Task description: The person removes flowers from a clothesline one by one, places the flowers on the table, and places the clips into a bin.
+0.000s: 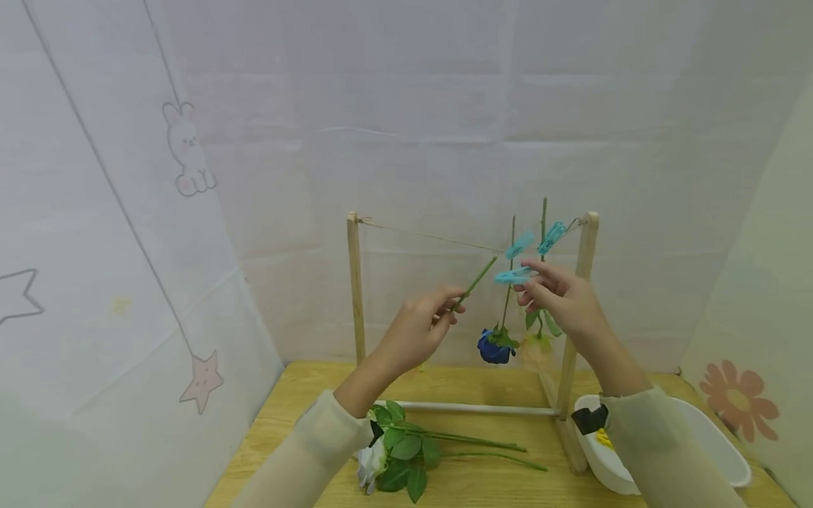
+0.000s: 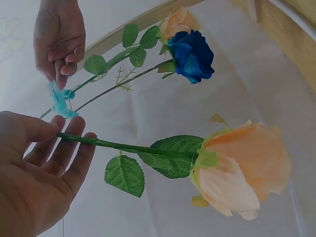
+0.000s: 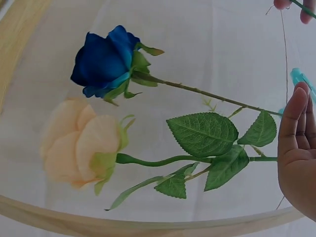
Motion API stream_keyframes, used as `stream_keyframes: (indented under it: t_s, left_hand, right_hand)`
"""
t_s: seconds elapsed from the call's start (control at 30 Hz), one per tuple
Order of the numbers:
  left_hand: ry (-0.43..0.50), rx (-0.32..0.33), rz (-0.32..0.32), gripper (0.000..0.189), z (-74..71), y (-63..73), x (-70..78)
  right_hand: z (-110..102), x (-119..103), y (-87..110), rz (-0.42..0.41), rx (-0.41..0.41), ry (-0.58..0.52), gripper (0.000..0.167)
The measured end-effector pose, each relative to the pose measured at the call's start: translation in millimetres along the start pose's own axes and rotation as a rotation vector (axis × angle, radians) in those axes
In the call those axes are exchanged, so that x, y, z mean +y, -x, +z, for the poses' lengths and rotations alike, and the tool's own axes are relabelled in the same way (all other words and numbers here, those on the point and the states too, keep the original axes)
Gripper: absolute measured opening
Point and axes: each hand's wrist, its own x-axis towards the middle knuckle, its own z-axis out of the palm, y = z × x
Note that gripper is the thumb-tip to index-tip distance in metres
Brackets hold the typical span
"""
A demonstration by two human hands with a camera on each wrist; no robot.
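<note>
My left hand [image 1: 416, 331] pinches the green stem of a peach rose [image 2: 242, 170] between thumb and fingers; its bloom points away from the palm in the left wrist view. The stem's cut end angles up towards a thin string [image 1: 432, 235]. Between the fingertips of my right hand [image 1: 565, 300] is a teal clothespin [image 1: 508, 277], just below the string. Two more teal clothespins sit on the string, a left one [image 1: 521, 245] and a right one [image 1: 551, 238]. From these hang, bloom down, a blue rose [image 1: 495, 347] and another peach rose [image 3: 81, 143].
A wooden frame [image 1: 356, 282] carries the string between its posts, with a white bar [image 1: 470, 408] low across it. On the table [image 1: 305, 402] lie a white rose [image 1: 371, 462] and several leafy stems. A white tub [image 1: 711, 437] at right holds something yellow [image 1: 603, 439].
</note>
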Motion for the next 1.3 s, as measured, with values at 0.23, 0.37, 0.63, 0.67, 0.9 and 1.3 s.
stream_keyframes:
  t_s: [0.23,0.37,0.63,0.67,0.9,1.3]
  left_hand:
    - [-0.097,-0.007,0.072,0.035,1.3,15.5,2.5]
    - [-0.125,-0.010,0.098,0.036,3.4,23.0,4.5]
    - [-0.254,-0.015,0.104,0.042,6.5,41.4,10.3]
    - [-0.276,-0.009,0.117,0.043,6.9,43.6,11.1]
    - [-0.465,0.054,0.233,0.055,11.6,56.9,17.7]
    - [-0.762,0.138,0.419,0.045,28.7,75.6,23.1]
  right_hand:
    - [-4.4,10.1,14.1,0.029,-0.008,0.002,0.052]
    - [-8.7,16.7,21.3,0.033,-0.010,-0.036,0.050]
    - [-13.2,28.9,35.0,0.032,-0.013,-0.051,0.048]
    - [-13.9,29.7,36.6,0.034,-0.008,-0.044,0.049]
    - [-20.2,33.5,46.0,0.026,0.005,-0.094,0.051]
    - [-30.4,43.4,67.0,0.024,0.017,-0.211,0.041]
